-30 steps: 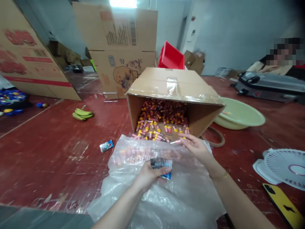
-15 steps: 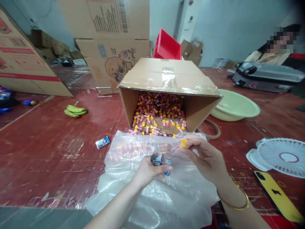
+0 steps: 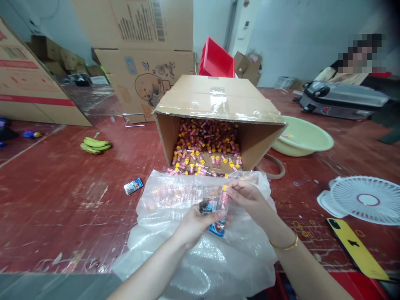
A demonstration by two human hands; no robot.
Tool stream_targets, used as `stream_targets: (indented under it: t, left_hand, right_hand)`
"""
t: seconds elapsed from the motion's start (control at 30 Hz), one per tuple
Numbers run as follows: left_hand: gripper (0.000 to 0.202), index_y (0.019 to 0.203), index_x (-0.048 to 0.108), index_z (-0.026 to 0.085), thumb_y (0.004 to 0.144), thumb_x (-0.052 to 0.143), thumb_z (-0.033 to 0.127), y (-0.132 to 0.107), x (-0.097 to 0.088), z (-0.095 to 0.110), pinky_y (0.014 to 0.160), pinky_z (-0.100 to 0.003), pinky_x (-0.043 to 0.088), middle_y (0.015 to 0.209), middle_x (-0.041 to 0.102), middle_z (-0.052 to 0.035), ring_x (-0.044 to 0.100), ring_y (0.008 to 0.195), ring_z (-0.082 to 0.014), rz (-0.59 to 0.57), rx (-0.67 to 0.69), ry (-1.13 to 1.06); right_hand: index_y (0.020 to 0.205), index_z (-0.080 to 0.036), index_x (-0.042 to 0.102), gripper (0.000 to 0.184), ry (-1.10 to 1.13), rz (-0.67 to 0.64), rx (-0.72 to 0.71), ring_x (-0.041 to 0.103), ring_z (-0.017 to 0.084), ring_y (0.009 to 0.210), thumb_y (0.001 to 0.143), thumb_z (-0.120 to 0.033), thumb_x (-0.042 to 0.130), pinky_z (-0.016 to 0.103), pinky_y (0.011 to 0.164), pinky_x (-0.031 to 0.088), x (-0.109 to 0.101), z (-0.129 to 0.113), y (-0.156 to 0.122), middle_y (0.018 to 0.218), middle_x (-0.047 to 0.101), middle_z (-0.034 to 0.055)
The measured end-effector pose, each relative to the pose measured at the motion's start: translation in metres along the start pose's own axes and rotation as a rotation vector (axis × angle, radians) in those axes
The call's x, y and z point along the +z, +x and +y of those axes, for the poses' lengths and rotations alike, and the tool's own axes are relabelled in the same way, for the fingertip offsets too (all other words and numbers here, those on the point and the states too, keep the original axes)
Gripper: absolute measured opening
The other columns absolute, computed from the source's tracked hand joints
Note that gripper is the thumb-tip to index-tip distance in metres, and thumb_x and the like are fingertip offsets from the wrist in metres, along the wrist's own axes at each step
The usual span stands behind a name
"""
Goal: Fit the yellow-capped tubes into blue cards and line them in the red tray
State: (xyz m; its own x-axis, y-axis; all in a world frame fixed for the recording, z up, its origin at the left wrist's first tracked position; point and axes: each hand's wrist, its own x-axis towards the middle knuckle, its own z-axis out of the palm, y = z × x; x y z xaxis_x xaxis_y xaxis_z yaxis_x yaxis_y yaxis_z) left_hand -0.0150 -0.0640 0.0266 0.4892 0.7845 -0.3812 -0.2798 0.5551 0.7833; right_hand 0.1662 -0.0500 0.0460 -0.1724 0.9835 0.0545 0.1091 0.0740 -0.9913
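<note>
Head view: yellow-capped tube (image 3: 224, 200) in right hand (image 3: 249, 198)

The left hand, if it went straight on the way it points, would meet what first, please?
Probably the tube in the right hand, close ahead of the left hand and its packet; depth is unclear, so they may already touch.
</note>
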Motion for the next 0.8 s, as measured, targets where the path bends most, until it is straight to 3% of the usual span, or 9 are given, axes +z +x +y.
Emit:
stream_targets:
  t: [0.07,0.13,0.2,0.23,0.4,0.57,0.8]
  left_hand:
    - [0.044,0.095,0.070,0.011,0.064,0.084,0.040,0.001,0.005,0.001,0.065,-0.029,0.053,0.080,0.072,-0.0106,0.067,0.070,-0.0198,0.011,-0.046,-0.105]
    - [0.050,0.102,0.069,0.011,0.063,0.084,0.039,0.003,0.010,0.003,0.064,-0.028,0.054,0.086,0.073,-0.0125,0.068,0.073,-0.0208,0.028,-0.046,-0.164]
    - [0.051,0.103,0.068,0.011,0.063,0.085,0.037,0.004,0.014,0.004,0.065,-0.029,0.054,0.088,0.073,-0.0136,0.069,0.076,-0.0220,0.036,-0.032,-0.190]
    - [0.050,0.102,0.068,0.010,0.063,0.084,0.038,0.004,0.015,0.005,0.066,-0.030,0.055,0.088,0.073,-0.0139,0.069,0.076,-0.0227,0.035,-0.031,-0.193]
    - [0.043,0.088,0.071,0.008,0.064,0.083,0.041,0.001,0.014,-0.002,0.067,-0.028,0.053,0.075,0.072,-0.0119,0.068,0.069,-0.0204,-0.020,-0.029,-0.098]
    - [0.039,0.083,0.071,0.009,0.064,0.084,0.039,-0.002,0.013,-0.009,0.067,-0.028,0.053,0.069,0.071,-0.0081,0.065,0.062,-0.0165,0.005,-0.003,-0.104]
    - [0.034,0.085,0.071,0.009,0.066,0.083,0.035,-0.003,0.014,-0.009,0.068,-0.027,0.053,0.069,0.071,-0.0079,0.065,0.064,-0.0157,-0.031,0.006,-0.108]
  right_hand:
    - [0.086,-0.021,0.058,0.028,-0.003,-0.044,-0.028,0.059,0.017,0.082,0.081,-0.048,0.065,0.031,0.073,0.051,0.009,0.006,-0.010,0.088,0.060,0.0032]
    - [0.103,-0.024,0.053,0.047,-0.045,-0.089,-0.079,0.057,0.022,0.100,0.067,-0.042,0.078,0.034,0.082,0.052,0.021,0.009,-0.022,0.108,0.056,0.0057]
    - [0.116,-0.027,0.042,0.071,-0.063,-0.045,-0.096,0.056,0.024,0.108,0.059,-0.030,0.084,0.034,0.084,0.053,0.033,0.013,-0.033,0.123,0.047,0.0078]
    - [0.118,-0.028,0.037,0.074,-0.053,-0.002,-0.086,0.057,0.024,0.108,0.060,-0.025,0.083,0.034,0.081,0.054,0.038,0.016,-0.037,0.126,0.045,0.0084]
    - [0.116,-0.030,0.033,0.070,-0.018,0.176,-0.022,0.059,0.021,0.100,0.062,-0.014,0.074,0.027,0.068,0.057,0.050,0.034,-0.045,0.124,0.041,0.0085]
    - [0.115,-0.029,0.030,0.071,-0.037,0.183,-0.036,0.058,0.012,0.068,0.061,-0.010,0.072,0.022,0.052,0.050,0.053,0.033,-0.048,0.104,0.051,0.0040]
    - [0.114,-0.029,0.030,0.067,-0.044,0.206,-0.063,0.060,0.015,0.079,0.062,-0.011,0.070,0.024,0.059,0.051,0.055,0.034,-0.052,0.110,0.047,0.0048]
